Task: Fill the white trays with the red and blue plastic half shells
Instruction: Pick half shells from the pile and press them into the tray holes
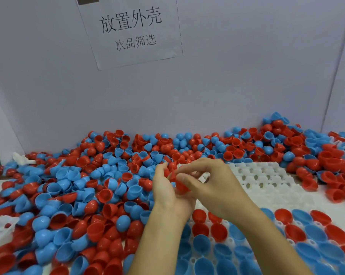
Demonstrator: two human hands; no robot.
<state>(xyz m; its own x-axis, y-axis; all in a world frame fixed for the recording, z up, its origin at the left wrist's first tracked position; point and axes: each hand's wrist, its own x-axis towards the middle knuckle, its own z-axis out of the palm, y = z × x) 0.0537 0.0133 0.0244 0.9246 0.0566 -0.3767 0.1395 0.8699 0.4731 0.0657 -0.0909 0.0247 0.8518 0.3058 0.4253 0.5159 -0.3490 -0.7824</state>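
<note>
A white tray (267, 181) with rows of round sockets lies at the right. Its near rows hold red and blue half shells (314, 235) open side up; the far rows show bare sockets. My left hand (167, 193) and my right hand (213, 187) meet above the tray's left edge. Both grip red half shells (180, 185) between curled fingers and thumbs. How many shells are held there I cannot tell; the fingers hide most of them.
A deep loose pile of red and blue half shells (78, 195) covers the table to the left and along the back wall. Part of another white tray (0, 227) shows at the left edge. A paper sign (131, 30) hangs on the grey back panel.
</note>
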